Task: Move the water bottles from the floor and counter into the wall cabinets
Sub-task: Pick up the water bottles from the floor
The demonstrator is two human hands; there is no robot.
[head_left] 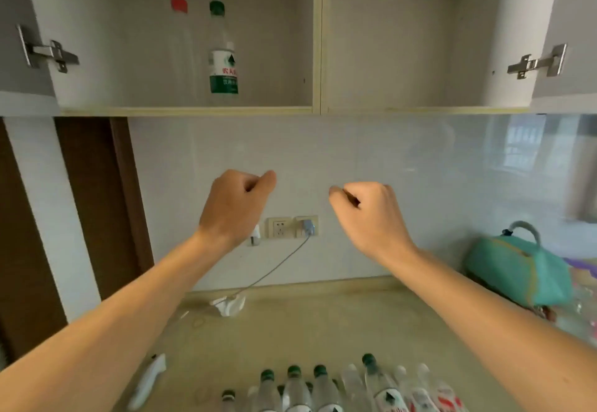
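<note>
The clear bottle with the red cap (pixel 179 4) in the left cabinet compartment (pixel 181 101) is hard to make out: only the cap shows plainly, the body nearly vanishing against the back wall. Just right of it the green-capped bottle (pixel 223 52) stands upright, long axis vertical, cap up, label facing out. The right compartment (pixel 420 101) shows only bare walls. At the bottom edge a cluster of bottles (pixel 323 389) stands on the table (pixel 290 321), bases cut off by the frame, caps upward; some caps are green, others pale and blurred. The left hand (pixel 237 204) and right hand (pixel 371 214) hang raised in front of the wall between cabinet and table, fingers curled into loose fists holding nothing, well below the shelved bottles and well above those on the table. A teal bag (pixel 517 269) sits at the right, partly hidden by the right forearm.
</note>
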